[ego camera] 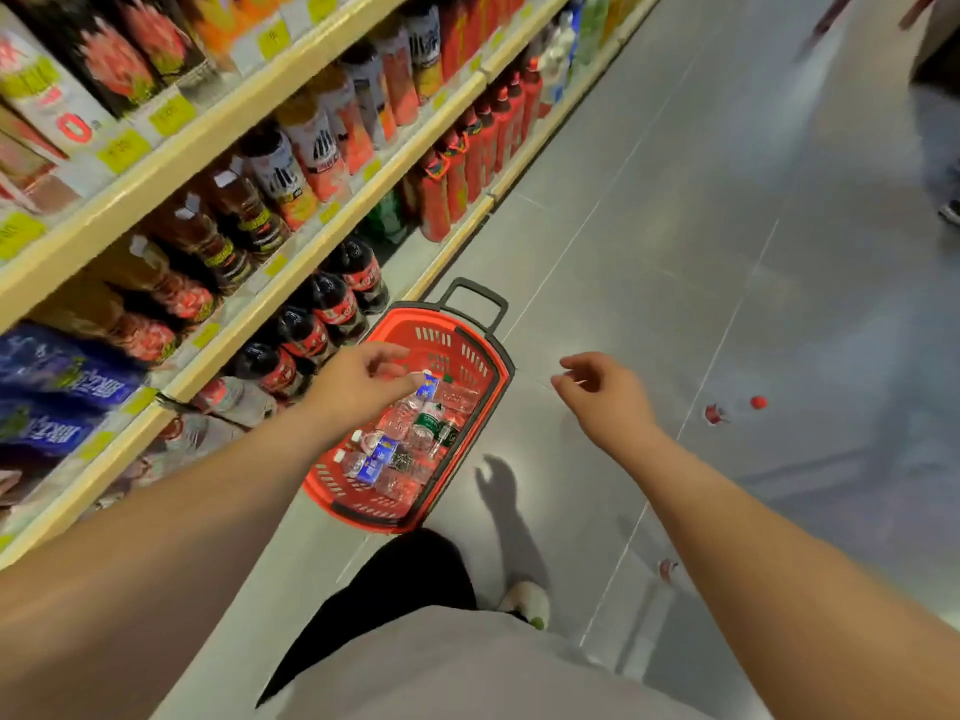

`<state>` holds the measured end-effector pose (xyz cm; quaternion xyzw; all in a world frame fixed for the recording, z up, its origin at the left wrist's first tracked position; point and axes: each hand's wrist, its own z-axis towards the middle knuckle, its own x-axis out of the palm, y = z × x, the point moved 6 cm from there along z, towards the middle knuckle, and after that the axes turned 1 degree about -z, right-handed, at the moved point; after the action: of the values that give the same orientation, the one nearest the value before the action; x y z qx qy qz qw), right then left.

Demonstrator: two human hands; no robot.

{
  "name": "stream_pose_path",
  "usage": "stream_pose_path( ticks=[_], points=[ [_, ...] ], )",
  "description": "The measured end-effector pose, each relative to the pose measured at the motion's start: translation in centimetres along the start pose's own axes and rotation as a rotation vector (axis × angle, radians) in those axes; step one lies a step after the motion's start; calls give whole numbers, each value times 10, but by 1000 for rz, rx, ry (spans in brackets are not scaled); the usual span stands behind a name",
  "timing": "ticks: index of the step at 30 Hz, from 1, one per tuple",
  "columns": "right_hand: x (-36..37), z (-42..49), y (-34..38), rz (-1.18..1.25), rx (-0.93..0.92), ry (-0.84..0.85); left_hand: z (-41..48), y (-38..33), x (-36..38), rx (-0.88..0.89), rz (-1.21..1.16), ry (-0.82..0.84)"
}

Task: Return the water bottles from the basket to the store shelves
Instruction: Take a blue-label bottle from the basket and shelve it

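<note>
Water bottles flat in basket — axes mixed, left hand, right hand, fingers loosely curled, empty

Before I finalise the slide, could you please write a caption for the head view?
Left hand hovers over a red basket of water bottles, right hand beside it, next to stocked shelves.

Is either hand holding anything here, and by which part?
Right hand: nothing. Left hand has its fingertips at the cap end of a bottle in the basket; whether they grip it cannot be told.
</note>
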<state>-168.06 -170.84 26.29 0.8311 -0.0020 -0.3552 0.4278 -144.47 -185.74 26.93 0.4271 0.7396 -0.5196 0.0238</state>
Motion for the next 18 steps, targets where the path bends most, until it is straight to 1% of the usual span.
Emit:
stream_pose_path(
  ticks=[4,7,12,15,18],
  points=[
    [10,36,23,-64,-82,76,9,12,-3,-68,-96,-79],
    [24,70,39,-100,-95,149,28,24,-12,-144,-163,-129],
    [48,120,66,-137,-140,257,46,37,-29,-247,-191,-230],
    [62,146,78,-172,-173,356,50,41,-29,-330,-220,-296],
    [85,172,86,-234,-208,489,53,49,-23,-429,-307,-369]
  ],
)
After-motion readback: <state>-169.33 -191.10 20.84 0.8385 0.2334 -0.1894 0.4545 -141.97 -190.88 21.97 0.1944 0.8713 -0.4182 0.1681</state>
